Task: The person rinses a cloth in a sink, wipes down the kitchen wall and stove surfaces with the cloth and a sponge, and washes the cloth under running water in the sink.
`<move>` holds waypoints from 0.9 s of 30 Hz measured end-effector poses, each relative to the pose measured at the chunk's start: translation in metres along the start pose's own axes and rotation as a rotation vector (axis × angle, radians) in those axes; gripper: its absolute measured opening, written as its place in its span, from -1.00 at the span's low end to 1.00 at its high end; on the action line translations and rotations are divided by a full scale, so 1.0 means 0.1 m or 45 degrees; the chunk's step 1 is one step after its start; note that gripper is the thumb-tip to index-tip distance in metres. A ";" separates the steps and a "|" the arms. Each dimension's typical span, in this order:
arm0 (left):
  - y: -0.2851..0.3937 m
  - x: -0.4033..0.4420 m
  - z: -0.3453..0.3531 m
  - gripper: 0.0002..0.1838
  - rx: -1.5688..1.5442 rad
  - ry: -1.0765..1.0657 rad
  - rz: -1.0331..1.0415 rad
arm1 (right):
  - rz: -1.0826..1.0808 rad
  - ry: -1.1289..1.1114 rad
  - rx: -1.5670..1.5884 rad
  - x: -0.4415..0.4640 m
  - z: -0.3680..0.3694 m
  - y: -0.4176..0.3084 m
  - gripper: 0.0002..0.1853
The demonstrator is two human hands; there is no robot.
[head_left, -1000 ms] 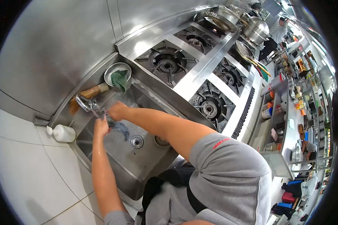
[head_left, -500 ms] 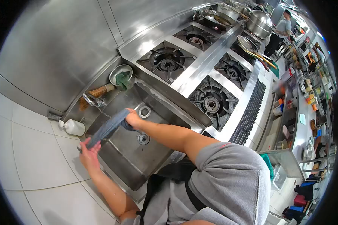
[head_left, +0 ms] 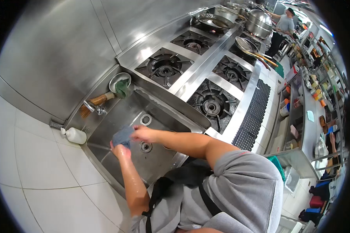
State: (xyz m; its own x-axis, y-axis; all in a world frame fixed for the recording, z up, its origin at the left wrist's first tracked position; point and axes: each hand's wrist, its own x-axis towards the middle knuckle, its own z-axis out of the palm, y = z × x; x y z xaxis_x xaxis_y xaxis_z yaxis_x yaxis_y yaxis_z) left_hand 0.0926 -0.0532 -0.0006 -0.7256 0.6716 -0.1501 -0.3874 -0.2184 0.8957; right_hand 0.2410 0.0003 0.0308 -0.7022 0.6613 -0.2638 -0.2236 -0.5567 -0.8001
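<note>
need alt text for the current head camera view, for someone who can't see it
A person's left hand and right hand hold a bunched blue-grey cloth over a steel sink. A white bottle, a straw brush and a metal bowl with something green sit around it, beside a gas stove.

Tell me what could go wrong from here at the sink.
The blue-grey cloth, bunched in the left hand with the right hand at its edge, might slip and drop into the sink, perhaps over the nearby drain.
The left forearm is spotted with what look like water drops, which could drip past the rim.
The white bottle is close to the rim, so a wide leftward swing might knock it.
</note>
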 end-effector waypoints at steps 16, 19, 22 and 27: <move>0.97 0.11 0.55 -0.55 1.394 -1.406 0.918 | 0.203 -0.297 -0.004 -0.37 -0.37 -0.30 -0.47; 1.33 -0.07 0.48 -0.14 1.519 -1.591 0.663 | 0.379 -0.138 0.121 -0.48 -0.48 -0.32 -0.52; 1.28 -0.53 0.60 0.22 2.000 -1.715 1.064 | 0.496 -0.166 0.198 -0.52 -0.50 -0.27 -0.58; 0.50 -0.38 0.37 -0.24 2.042 -1.582 1.218 | 0.608 -0.412 -0.335 -0.45 -0.51 -0.12 -0.64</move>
State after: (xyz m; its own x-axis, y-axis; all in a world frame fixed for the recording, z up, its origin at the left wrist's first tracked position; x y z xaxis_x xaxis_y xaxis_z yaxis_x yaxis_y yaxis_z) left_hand 0.1225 -0.0633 0.0651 0.4975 0.8637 0.0808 0.8569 -0.5038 0.1088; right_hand 0.3094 0.0028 0.0244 -0.8617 0.1622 -0.4808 0.3092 -0.5833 -0.7511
